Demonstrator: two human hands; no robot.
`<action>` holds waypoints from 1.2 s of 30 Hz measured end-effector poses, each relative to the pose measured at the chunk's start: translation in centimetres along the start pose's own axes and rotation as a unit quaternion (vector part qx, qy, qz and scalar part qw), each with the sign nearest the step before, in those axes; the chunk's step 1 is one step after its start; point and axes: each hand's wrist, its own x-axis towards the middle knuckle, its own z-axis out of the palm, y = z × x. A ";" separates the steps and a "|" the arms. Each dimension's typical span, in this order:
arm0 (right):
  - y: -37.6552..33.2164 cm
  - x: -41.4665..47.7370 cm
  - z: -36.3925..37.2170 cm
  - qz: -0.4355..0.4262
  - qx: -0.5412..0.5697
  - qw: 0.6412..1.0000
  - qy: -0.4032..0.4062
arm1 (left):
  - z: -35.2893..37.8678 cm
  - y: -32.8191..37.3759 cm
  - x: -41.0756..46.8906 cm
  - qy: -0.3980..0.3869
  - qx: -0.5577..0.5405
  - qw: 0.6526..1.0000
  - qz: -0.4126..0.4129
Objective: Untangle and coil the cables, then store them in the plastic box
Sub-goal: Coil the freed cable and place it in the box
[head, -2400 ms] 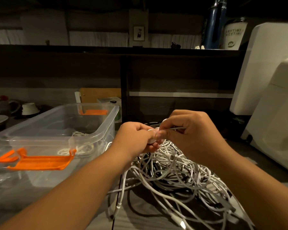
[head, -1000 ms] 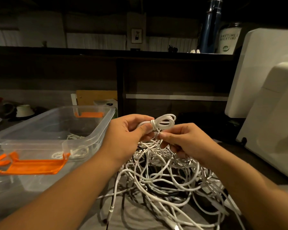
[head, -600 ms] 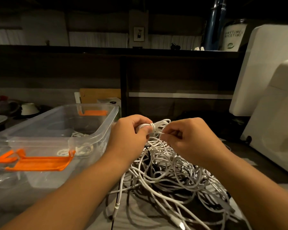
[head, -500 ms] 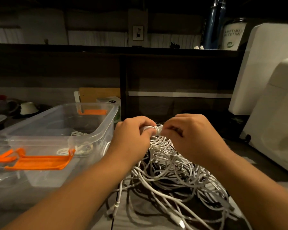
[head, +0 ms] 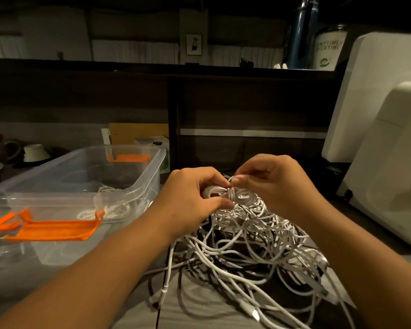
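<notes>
- Right hand (head: 279, 184) has lifted a touch since half a second ago, and the gap between the 2 hands has opened, so the small coil (head: 240, 197) shows far more than it did.
- 1 second ago the loops stood up above the knuckles; now they lie lower, flattened between the palms.
- Left hand (head: 190, 198) grips the coil's left side, thumb underneath, fingers curled over the top.
- Right thumb and forefinger pinch a strand right at the top of the coil, just where the left fingertips meet them; the other right fingers are curled in behind.
- Both hands hover just above the tangled pile (head: 259, 248) of white cables, which sprawls across the table (head: 195, 307) in front of the person, much as it lay in the earlier frames.
- Strands run from the coil straight down into that pile, so I cannot tell where one cable ends and the next begins.
- Plastic box (head: 140, 184) sits to the left, just beside the left wrist, lid off, in the same spot as before.
- 1 orange latch (head: 55, 230) hangs on its near end, another orange latch (head: 128, 158) on the far end.
- Inside it, stored cables (head: 105, 211) rest on the bottom near the front wall, unchanged.
- White appliance (head: 389, 167) stands at the right edge, well apart from the hands.
</notes>
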 end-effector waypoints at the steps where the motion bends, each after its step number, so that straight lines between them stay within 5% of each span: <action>1: -0.1 -0.1 0.0 0.013 0.026 1.000 -0.013 | 0.0 0.0 -0.1 0.009 -0.004 1.000 0.006; 7: -0.5 0.1 -0.7 0.076 0.134 0.988 -0.022 | 0.1 0.1 -0.2 0.006 -0.068 0.997 0.020; 13: -0.1 0.1 -0.7 0.181 0.298 0.935 -0.071 | 0.1 0.7 -0.1 0.009 -0.181 0.983 0.010; 21: 0.3 0.1 -0.1 0.179 0.281 0.938 -0.092 | 0.9 0.0 0.5 0.080 -0.196 0.977 -0.016; 27: -0.3 -0.2 0.4 0.143 0.222 0.953 -0.151 | 0.9 -0.6 0.7 0.153 -0.175 0.972 -0.033; 32: -0.4 -0.4 1.4 0.060 0.008 0.991 -0.120 | 0.7 -0.9 0.6 0.173 -0.083 0.981 -0.039; 36: -0.8 -0.8 1.7 -0.052 -0.159 0.985 -0.032 | 0.7 -0.8 0.4 0.154 0.001 0.988 -0.029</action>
